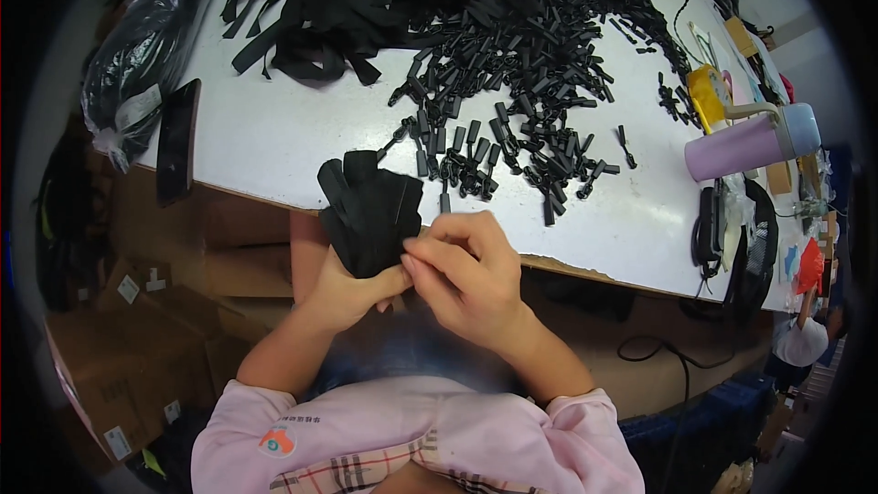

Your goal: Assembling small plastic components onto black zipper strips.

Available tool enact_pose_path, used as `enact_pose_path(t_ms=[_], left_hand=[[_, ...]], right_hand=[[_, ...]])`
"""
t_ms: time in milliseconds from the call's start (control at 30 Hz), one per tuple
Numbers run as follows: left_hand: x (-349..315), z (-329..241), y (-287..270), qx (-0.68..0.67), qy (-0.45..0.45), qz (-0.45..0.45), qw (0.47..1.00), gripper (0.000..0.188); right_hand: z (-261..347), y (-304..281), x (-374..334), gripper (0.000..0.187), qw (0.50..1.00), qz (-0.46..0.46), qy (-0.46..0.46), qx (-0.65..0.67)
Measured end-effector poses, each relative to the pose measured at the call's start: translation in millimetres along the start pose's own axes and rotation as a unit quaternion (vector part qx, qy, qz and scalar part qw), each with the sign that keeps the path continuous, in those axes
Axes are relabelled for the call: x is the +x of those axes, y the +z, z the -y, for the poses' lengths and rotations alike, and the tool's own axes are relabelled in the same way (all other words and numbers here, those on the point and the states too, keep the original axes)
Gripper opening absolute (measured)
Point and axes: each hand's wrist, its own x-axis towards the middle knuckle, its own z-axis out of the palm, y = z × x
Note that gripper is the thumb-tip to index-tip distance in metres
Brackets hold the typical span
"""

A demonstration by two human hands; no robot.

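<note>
In front of my body, my left hand (346,295) is closed around the lower end of a bundle of black fabric strips (370,210). Their flat ends fan upward, just over the table's near edge. My right hand (474,282) is closed in a pinch beside the left thumb, its fingertips at the bundle's right lower edge. What lies between those fingertips is too small to make out. Beyond my hands, many small black zipper sliders with long pulls (540,82) lie scattered and heaped on the white table (265,133).
More black strips (320,14) are piled at the far left, near a plastic-wrapped bundle (146,55) and a dark phone-like slab (178,142). A lilac tumbler (736,146) lies at right beside a yellow object (709,91). Cardboard boxes (128,357) stand below left; another person (800,343) is far right.
</note>
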Motion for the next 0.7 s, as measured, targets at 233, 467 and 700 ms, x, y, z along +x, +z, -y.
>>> enact_pose_path(t_ms=[233,467,700], left_hand=[[4,6,3,0.055,0.062,0.076,0.994,0.032],[0,2,4,0.053,0.062,0.091,0.993,0.032],[-1,4,12,0.018,0.052,0.075,0.996,0.023]], right_hand=[[3,-7,-18,0.017,0.949,0.019,0.191,0.251],[3,-12,-22,0.012,0.864,-0.001,0.27,0.424],[6,-18,-23,0.005,0.814,0.029,0.332,0.475]])
